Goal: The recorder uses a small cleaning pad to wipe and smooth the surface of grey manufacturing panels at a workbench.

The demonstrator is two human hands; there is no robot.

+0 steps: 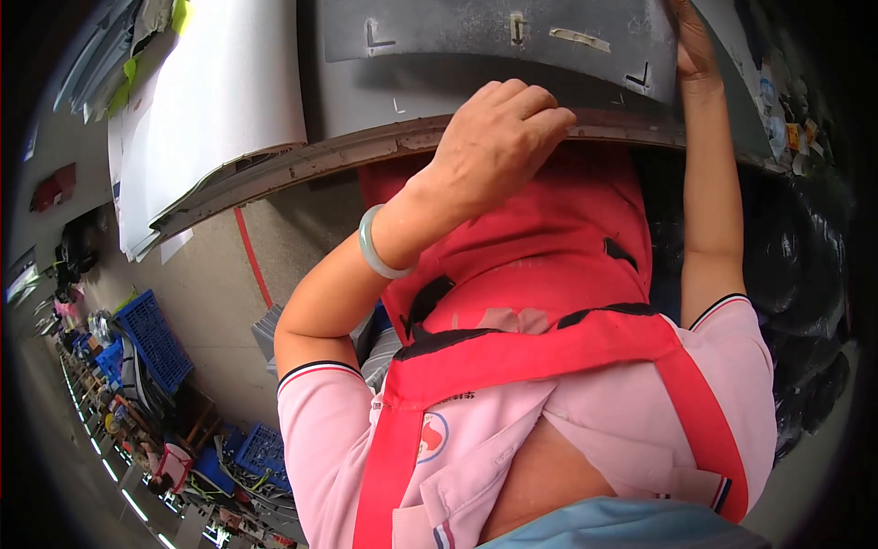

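Your left hand (503, 133) curls knuckles-up near the bench's worn edge (366, 151) — whether its hidden fingertips pinch anything, I can't tell. Your right hand (697, 46), partly out of view with its grip unclear, is at the right side of the flat grey sheet (457, 27) — scuffed, L-marked, lying right of smooth, curving white sheets (215, 82).
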